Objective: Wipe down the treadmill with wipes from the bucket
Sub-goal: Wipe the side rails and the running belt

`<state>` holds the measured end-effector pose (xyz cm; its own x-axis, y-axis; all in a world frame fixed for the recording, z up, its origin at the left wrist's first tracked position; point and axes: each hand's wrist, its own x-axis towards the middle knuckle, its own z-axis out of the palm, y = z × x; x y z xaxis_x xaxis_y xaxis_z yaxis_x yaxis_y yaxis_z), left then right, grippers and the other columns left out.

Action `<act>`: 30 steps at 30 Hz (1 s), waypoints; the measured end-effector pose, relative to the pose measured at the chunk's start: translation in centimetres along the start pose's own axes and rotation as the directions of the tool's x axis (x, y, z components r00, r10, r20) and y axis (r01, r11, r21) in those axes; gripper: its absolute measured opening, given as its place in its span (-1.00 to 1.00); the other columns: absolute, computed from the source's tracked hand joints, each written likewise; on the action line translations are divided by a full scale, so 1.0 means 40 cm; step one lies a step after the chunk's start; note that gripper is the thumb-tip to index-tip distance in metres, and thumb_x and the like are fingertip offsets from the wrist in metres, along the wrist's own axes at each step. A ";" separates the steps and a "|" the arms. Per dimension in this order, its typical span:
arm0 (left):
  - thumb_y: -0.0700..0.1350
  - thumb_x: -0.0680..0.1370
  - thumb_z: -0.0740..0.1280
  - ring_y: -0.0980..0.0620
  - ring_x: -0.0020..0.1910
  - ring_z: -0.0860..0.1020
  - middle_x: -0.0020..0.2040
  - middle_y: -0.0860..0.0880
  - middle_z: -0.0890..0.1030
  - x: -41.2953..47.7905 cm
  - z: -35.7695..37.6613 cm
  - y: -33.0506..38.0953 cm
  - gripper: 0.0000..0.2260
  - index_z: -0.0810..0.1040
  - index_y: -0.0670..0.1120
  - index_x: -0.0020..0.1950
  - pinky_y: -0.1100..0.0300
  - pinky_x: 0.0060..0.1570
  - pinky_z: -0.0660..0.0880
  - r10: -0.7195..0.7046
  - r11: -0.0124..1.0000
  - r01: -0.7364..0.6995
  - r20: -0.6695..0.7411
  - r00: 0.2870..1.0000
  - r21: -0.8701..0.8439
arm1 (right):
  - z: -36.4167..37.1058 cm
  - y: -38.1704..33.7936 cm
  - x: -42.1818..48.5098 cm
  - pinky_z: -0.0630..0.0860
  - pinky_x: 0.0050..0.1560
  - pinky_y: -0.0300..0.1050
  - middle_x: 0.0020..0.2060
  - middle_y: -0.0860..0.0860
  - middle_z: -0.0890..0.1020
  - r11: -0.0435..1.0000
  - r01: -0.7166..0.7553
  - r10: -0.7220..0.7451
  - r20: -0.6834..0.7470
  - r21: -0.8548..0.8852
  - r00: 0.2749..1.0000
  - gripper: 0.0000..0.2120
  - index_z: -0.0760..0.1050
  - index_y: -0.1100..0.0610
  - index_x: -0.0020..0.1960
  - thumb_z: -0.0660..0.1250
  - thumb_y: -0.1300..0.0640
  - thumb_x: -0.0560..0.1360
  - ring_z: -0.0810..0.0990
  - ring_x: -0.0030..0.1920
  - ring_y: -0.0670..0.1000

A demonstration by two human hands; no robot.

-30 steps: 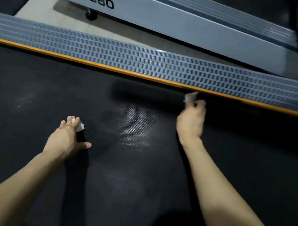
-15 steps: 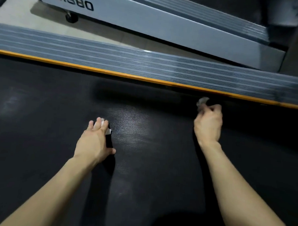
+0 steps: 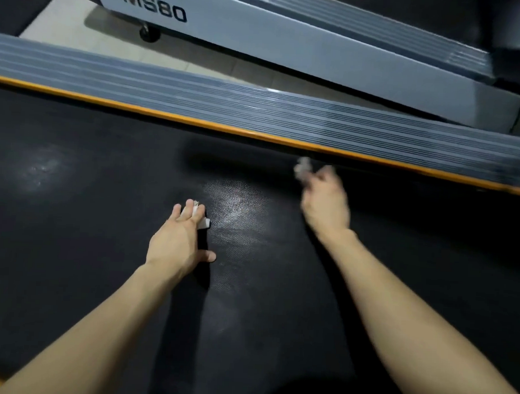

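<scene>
Forearms come first: both of yours, bare, reach up from the bottom edge over the black textured treadmill belt [image 3: 101, 249], which fills the lower and middle picture. Your left hand [image 3: 178, 242] lies palm down on the belt left of centre, fingers straight and close together, thumb spread out to the right. Under those fingers you press a white folded wipe [image 3: 204, 223] against the belt. One corner of it shows beside the fingers on the right, and a bit pokes up between two fingertips. Just right of that hand a patch of the belt shines and shows its dimpled weave.

Farther out and to the right, your right hand [image 3: 327, 205] is smeared by motion blur, near the belt's far edge. Its fingers curl around a crumpled greyish wipe [image 3: 303, 168], which sticks out past the fingertips. Whether that wipe touches the belt I cannot tell.

Just beyond it a narrow orange strip [image 3: 196, 124] runs along the belt's edge, and behind the strip is the grey ribbed side rail [image 3: 168, 88] of the treadmill. Past the rail lies a band of pale floor [image 3: 66, 27], then the grey frame of a second machine [image 3: 289, 46] marked "MS80", standing on a small black wheel [image 3: 148, 32].
</scene>
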<state>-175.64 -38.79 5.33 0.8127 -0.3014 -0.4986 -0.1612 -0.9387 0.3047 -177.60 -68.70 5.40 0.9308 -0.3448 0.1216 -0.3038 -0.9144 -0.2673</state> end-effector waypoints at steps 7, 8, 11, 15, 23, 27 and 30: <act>0.14 0.59 0.50 0.06 0.66 0.27 0.64 0.10 0.39 -0.092 0.007 -0.037 -0.47 0.49 0.08 0.52 0.01 0.48 0.42 0.020 0.987 -0.051 -0.197 0.980 -0.153 | 0.022 -0.145 -0.137 0.56 -0.01 0.09 0.07 0.08 0.46 0.990 -0.079 0.075 0.034 0.115 0.997 -0.78 0.59 0.03 0.28 0.25 0.11 0.69 0.60 -0.03 0.23; 0.11 0.63 0.45 0.04 0.58 0.42 0.55 0.09 0.51 -0.122 0.009 -0.052 -0.62 0.58 0.07 0.42 0.00 0.40 0.50 0.003 0.985 -0.048 -0.256 0.967 -0.166 | 0.051 -0.230 -0.189 0.56 -0.06 0.09 0.06 0.08 0.45 0.982 0.115 -0.136 0.133 0.150 0.982 -0.73 0.54 0.01 0.36 0.25 0.13 0.69 0.58 -0.05 0.20; 0.01 0.63 0.43 -0.04 0.27 0.67 0.27 0.10 0.72 -0.201 0.015 -0.119 -0.80 0.71 0.07 0.25 -0.03 0.19 0.63 -0.070 0.972 -0.016 -0.352 0.933 -0.235 | 0.087 -0.388 -0.315 0.58 -0.13 0.00 0.03 0.06 0.47 0.748 0.588 -0.663 0.338 0.306 0.668 -0.70 0.55 0.11 0.36 0.34 0.21 0.63 0.53 -0.05 0.09; -0.10 0.61 0.47 0.01 0.22 0.70 0.26 0.13 0.72 -0.269 0.038 -0.232 -0.78 0.73 0.07 0.25 0.02 0.24 0.63 -0.175 0.957 0.068 -0.374 0.911 -0.281 | 0.067 -0.272 -0.183 0.58 -0.02 -0.12 -0.06 0.00 0.54 0.869 0.450 -0.484 0.163 0.205 0.860 -0.82 0.66 0.12 0.08 0.36 0.27 0.52 0.45 -0.08 -0.08; -0.18 0.61 0.46 0.11 0.21 0.67 0.23 0.17 0.69 -0.379 0.075 -0.343 -0.70 0.67 0.13 0.29 0.08 0.28 0.60 -0.151 0.941 0.009 -0.395 0.906 -0.339 | 0.085 -0.380 -0.284 0.60 -0.07 0.10 -0.02 0.08 0.49 0.921 0.341 -0.373 0.176 0.188 0.911 -0.74 0.63 0.07 0.24 0.36 0.22 0.58 0.57 -0.13 0.17; -0.13 0.61 0.43 0.03 0.16 0.69 0.17 0.16 0.70 -0.429 0.063 -0.386 -0.69 0.52 0.21 0.27 -0.04 0.15 0.63 -0.217 0.911 0.075 -0.314 0.924 -0.407 | 0.099 -0.546 -0.522 0.44 -0.07 0.04 -0.01 0.09 0.50 0.344 0.806 -0.920 0.345 0.482 0.186 -0.70 0.63 0.13 0.21 0.29 0.26 0.52 0.46 -0.04 0.13; -0.14 0.60 0.44 -0.11 0.14 0.69 0.16 0.05 0.72 -0.457 0.034 -0.415 -0.59 0.40 0.17 0.35 -0.10 0.13 0.61 -0.269 0.884 0.118 -0.286 0.920 -0.453 | 0.144 -0.525 -0.386 0.45 -0.08 0.02 -0.06 0.06 0.49 0.445 0.815 -0.893 0.251 0.373 0.373 -0.60 0.61 0.02 0.30 0.39 0.27 0.50 0.48 -0.07 0.12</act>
<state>-188.58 -17.91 8.28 0.9509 0.0236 -0.3086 0.2072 -0.7893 0.5780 -184.41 -42.94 3.63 0.6693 0.7416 0.0441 0.6989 -0.6084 -0.3759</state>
